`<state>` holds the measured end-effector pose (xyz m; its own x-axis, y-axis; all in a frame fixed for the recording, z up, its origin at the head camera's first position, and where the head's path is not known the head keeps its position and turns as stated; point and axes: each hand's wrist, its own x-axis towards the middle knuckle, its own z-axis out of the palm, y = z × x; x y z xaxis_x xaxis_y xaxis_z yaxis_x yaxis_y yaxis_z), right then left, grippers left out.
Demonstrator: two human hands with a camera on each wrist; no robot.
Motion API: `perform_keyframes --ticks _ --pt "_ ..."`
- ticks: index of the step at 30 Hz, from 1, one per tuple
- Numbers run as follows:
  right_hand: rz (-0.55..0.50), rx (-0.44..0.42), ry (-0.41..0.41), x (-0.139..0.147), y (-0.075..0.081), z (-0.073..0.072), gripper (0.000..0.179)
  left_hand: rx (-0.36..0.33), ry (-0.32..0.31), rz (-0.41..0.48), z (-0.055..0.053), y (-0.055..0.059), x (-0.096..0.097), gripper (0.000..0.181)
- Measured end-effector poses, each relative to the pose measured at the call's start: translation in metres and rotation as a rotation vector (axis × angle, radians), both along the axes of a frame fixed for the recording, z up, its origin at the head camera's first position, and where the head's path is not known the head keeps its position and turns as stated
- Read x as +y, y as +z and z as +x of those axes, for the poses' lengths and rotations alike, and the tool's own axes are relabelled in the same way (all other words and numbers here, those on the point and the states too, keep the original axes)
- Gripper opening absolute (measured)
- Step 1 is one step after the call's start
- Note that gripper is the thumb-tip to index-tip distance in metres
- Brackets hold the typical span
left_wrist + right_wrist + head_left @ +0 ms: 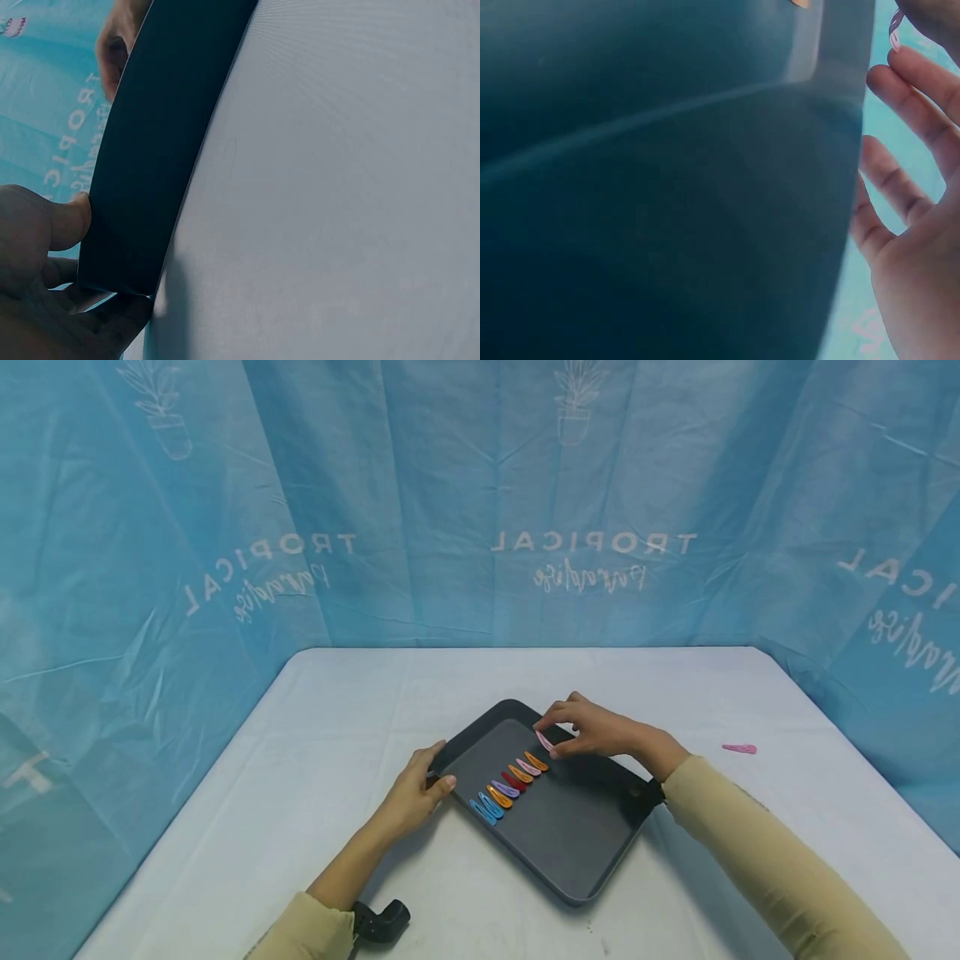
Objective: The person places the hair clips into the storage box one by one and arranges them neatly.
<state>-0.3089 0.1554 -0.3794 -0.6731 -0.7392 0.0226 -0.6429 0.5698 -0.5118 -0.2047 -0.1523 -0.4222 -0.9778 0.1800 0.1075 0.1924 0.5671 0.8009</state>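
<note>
Seven clips (510, 786) lined in our tray (570, 835); right hand (592, 731) pinches a pink clip (543, 740), left hand (416, 793) grips the rim; one clip (739, 748) waits at three o'clock.

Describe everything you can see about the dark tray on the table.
The tray is a dark grey rectangle with rounded corners and a low raised rim, matte, probably plastic. It lies flat on the white table, turned at an angle. A row of coloured hair clips lies inside along its left part. The left hand holds its near-left rim, thumb on the edge. The right hand hovers over its far corner, pinching a pink clip.
</note>
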Motion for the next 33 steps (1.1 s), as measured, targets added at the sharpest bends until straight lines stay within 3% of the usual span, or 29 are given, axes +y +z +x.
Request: perform_keyframes --ticks 18,33 --pt "0.186 0.068 0.035 -0.006 -0.018 -0.009 0.045 0.013 0.003 -0.013 0.000 0.000 0.001 0.061" --pt "0.224 0.099 0.070 -0.011 -0.021 -0.009 0.044 0.008 0.009 -0.028 0.001 0.000 0.002 0.061"
